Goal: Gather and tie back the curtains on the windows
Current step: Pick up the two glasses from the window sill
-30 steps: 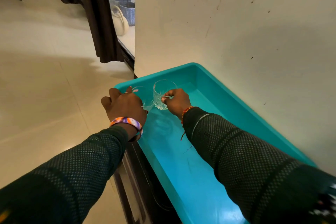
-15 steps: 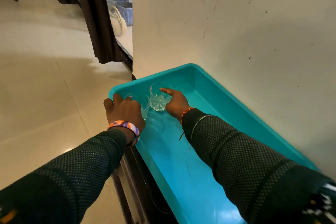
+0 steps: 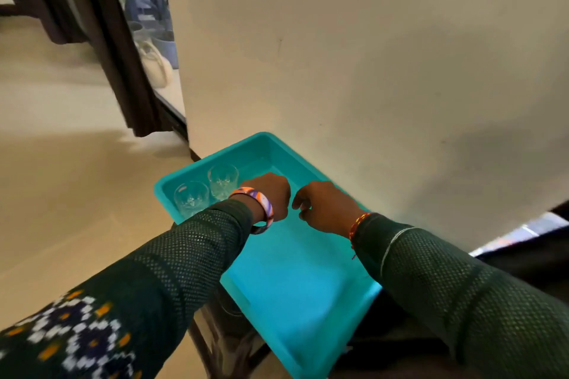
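Observation:
A dark curtain hangs at the upper left, beside a glass window, well away from both hands. My left hand and my right hand hover close together over a turquoise tray. Their fingers hang loosely curled and hold nothing. Two clear cut glasses stand upright in the tray's far left corner, just left of my left hand.
The tray lies on a dark stand pushed against a cream wall. Pale tiled floor stretches to the left toward the curtain. A white jug and potted plants show behind the glass.
Both hands have let go of the two glasses, which now stand in the tray corner, and have drawn back to the right. The view has tilted up and pulled back.

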{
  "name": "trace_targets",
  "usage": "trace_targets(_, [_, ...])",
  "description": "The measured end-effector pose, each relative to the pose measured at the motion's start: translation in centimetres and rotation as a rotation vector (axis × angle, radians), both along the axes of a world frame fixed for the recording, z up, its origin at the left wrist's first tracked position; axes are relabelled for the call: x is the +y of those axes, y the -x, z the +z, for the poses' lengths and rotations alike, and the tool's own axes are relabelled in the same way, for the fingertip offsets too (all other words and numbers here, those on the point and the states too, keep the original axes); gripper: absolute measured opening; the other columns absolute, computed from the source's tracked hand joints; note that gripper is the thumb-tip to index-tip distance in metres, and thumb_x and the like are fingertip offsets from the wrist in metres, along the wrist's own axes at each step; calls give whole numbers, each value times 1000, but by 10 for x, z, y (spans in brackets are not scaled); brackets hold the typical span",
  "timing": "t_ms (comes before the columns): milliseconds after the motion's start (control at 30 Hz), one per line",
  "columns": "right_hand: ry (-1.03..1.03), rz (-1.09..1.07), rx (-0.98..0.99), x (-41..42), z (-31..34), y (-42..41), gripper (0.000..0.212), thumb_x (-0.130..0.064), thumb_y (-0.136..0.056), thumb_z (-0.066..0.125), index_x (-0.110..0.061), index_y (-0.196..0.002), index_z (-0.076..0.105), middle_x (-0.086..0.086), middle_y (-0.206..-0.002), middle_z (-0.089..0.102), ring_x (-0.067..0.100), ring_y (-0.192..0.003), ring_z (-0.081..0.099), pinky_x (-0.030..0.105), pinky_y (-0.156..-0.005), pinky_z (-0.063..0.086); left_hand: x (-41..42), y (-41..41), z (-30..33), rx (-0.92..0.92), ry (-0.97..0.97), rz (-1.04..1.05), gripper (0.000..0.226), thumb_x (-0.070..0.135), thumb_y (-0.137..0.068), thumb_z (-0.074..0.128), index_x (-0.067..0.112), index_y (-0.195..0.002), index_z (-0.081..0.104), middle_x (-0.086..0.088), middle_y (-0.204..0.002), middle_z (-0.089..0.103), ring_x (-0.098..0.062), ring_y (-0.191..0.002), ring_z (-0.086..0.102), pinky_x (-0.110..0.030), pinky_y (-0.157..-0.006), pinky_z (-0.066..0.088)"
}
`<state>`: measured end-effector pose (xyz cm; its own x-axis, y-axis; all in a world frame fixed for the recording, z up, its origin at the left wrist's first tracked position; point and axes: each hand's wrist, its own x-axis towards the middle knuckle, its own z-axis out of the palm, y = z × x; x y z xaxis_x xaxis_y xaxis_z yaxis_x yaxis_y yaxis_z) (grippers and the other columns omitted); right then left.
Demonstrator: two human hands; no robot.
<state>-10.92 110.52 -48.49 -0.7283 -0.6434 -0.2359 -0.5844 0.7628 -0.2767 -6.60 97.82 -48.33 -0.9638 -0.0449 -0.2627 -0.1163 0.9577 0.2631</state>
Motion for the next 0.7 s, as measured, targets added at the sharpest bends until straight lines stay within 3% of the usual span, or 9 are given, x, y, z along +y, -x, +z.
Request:
trace_targets(133, [-45,-48,38,67,61,-27,29,-11,-84,59,-20,-111,66,5,-118,62,23,-109,58,34,-93,48,62,-5,57,-155,17,-221,24,15,-80,61,9,-101,71,-10,-100,69,-28,-91,62,-30,-75,48])
trace_targets(300, [17,-125,48,159,140,-82,29,-7,-83,58,-10,-110,69,10,-113,67,24,-108,60,28,-91,45,155,-37,136,-134,10,-360,18,13,-83,60,6,-96,71,-12,-93,71,-18,-73,64,-18,-50,39])
trace_targets(367, [1,-130,78,193,166,-109,25,-8,-84,56,-5,-105,69,16,-107,69,29,-102,62,27,-84,45,191,-53,159,-98,-35,-399,17,10,-82,62,2,-93,72,-4,-69,72,-3,-49,58,-11,-47,40])
trace_targets(467, [-44,-164,164,256,201,-159,22,-11,-84,55,3,-95,68,24,-96,67,33,-83,59,28,-70,40,258,-87,187,-30,27,-511,11,12,-78,64,5,-77,73,6,-37,52,-6,-45,55,-17,-51,43])
trace_targets(567, [-40,-229,180,320,227,-211,18,-10,-82,57,-2,-90,70,18,-81,65,26,-72,54,25,-65,41,324,-122,204,-10,39,-587,23,13,-78,62,14,-55,61,7,-31,50,3,-31,48,-11,-39,39])
trace_targets(633, [-46,-278,191,367,240,-248,17,-9,-82,57,-6,-90,71,10,-77,62,18,-70,52,21,-58,38,370,-149,215,-1,31,-654,24,14,-78,63,16,-54,59,10,-29,49,4,-27,46,-8,-32,35])
trace_targets(700, [-37,-356,211,409,248,-281,16,-10,-82,58,-7,-91,71,10,-81,64,16,-72,52,22,-64,39,413,-172,225,-8,-2,-719,16,13,-79,61,15,-63,63,12,-28,48,2,-24,43,-7,-30,31])
